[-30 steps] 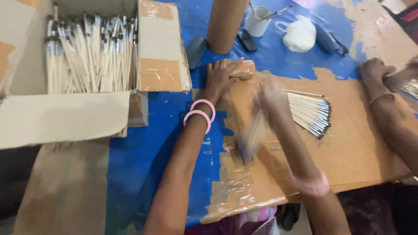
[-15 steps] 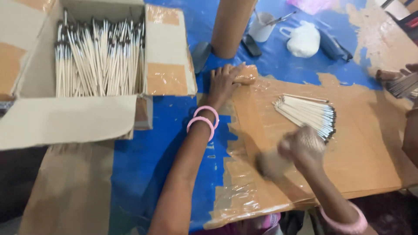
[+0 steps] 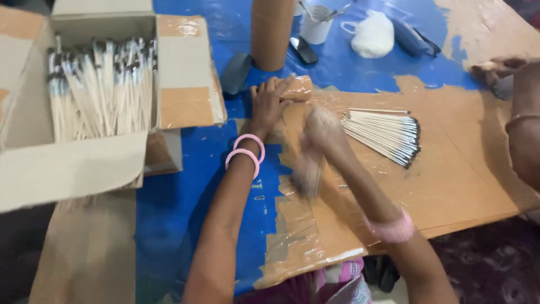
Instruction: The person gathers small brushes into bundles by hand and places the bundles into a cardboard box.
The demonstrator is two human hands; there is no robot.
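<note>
My left hand (image 3: pixel 269 102) lies flat on the top left corner of a brown, tape-covered cardboard sheet (image 3: pixel 450 186), its fingertips on a taped lump (image 3: pixel 298 87). Two pink bangles ring that wrist. My right hand (image 3: pixel 322 130) is blurred with motion over the sheet and seems to grip a small bundle of thin sticks (image 3: pixel 306 173), which points down toward me. A fan of white sticks with dark tips (image 3: pixel 385 134) lies on the sheet just right of that hand.
An open cardboard box (image 3: pixel 185 79) full of the same sticks stands at the left on the blue table. Behind are a brown cardboard tube (image 3: pixel 273 31), a dark phone (image 3: pixel 304 49), a white cup (image 3: pixel 315 27) and a white lump (image 3: pixel 374 35). Another person's arm (image 3: pixel 523 129) is at the right edge.
My right hand swung from the sheet's lower middle back up toward the left hand with the blurred bundle. The left hand stayed put. The view shifted slightly.
</note>
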